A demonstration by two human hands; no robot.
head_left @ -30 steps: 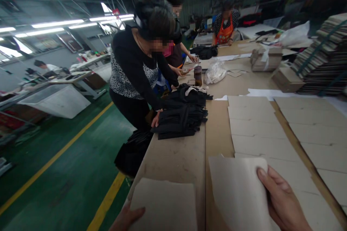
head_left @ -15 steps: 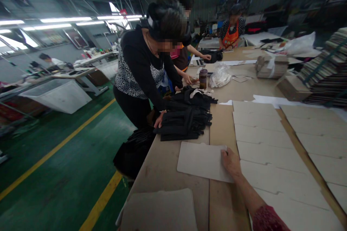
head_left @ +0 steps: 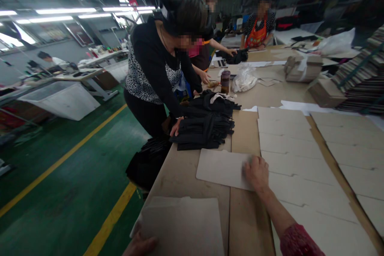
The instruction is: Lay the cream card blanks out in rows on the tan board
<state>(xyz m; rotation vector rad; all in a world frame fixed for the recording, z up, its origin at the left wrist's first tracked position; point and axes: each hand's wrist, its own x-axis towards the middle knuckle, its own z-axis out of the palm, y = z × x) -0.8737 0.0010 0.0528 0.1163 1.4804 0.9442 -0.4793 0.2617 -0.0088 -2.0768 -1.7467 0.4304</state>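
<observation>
In the head view, a beige cardboard panel (head_left: 220, 167) lies flat on the table. Over its right end is my right hand (head_left: 257, 173), its fingers curled. A dark blurred patch shows at the fingertips; I cannot make out what it is. At the bottom edge my left hand (head_left: 140, 244), partly cut off, grips the left side of another cardboard panel (head_left: 184, 226). To my right, rows of similar overlapping panels (head_left: 297, 164) cover the table.
Black fabric strips (head_left: 204, 130) are piled ahead, with a co-worker's hand (head_left: 176, 127) on them. Beyond stand a brown-tinted bottle (head_left: 225, 82) and a clear plastic bag (head_left: 244, 78). Tall stacked boards (head_left: 364, 74) rise at right. A black bundle (head_left: 148, 164) hangs beside the table edge.
My left hand has come into view at the near panel, which sits slightly farther right. My right hand has shifted from the far panel's edge onto its surface, fingers now curled and blurred.
</observation>
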